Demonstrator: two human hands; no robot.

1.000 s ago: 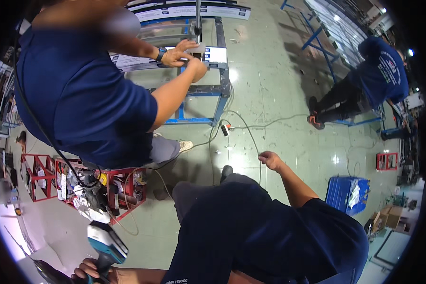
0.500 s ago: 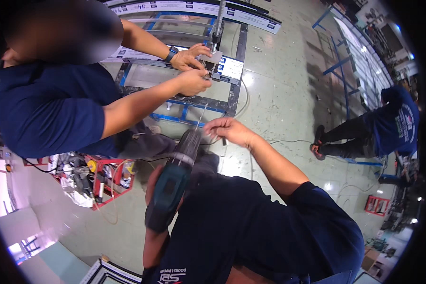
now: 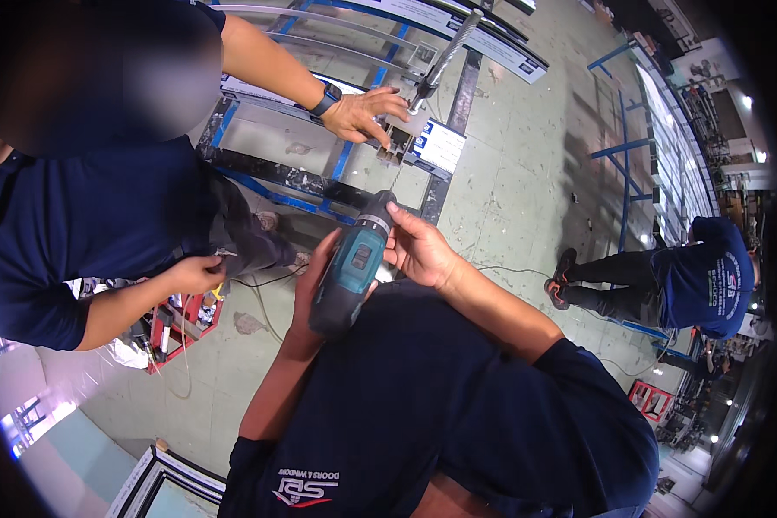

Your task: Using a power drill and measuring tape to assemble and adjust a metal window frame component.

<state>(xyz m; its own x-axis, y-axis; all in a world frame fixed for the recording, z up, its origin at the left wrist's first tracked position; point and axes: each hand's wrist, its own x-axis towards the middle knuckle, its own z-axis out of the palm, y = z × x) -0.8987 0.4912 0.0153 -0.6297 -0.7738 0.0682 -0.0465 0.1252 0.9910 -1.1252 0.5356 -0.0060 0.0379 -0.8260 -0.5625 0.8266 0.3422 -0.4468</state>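
Observation:
A dark teal cordless drill (image 3: 354, 263) is in front of my chest, pointing away from me. My left hand (image 3: 312, 276) is wrapped around it from the left; the handle underneath is hidden. My right hand (image 3: 419, 249) is at the drill's front, thumb against the chuck and fingers curled beside it. The thin drill bit (image 3: 396, 180) reaches to an open cut-out in a metal profile (image 3: 395, 148). A co-worker's hand (image 3: 367, 114) rests on that profile beside a threaded clamp (image 3: 445, 62). The co-worker's other hand (image 3: 200, 274) is held low near their waist.
A blue and black steel work frame (image 3: 319, 183) supports the profile. Behind the co-worker stands a red tool crate (image 3: 181, 332). Cables lie on the floor. Another person (image 3: 704, 272) bends by a rack at right. A framed panel (image 3: 160, 483) is at lower left.
The drill has moved up and right, its bit now at the profile. My right hand has come against its front. One co-worker's hand has left the profile and dropped toward their waist.

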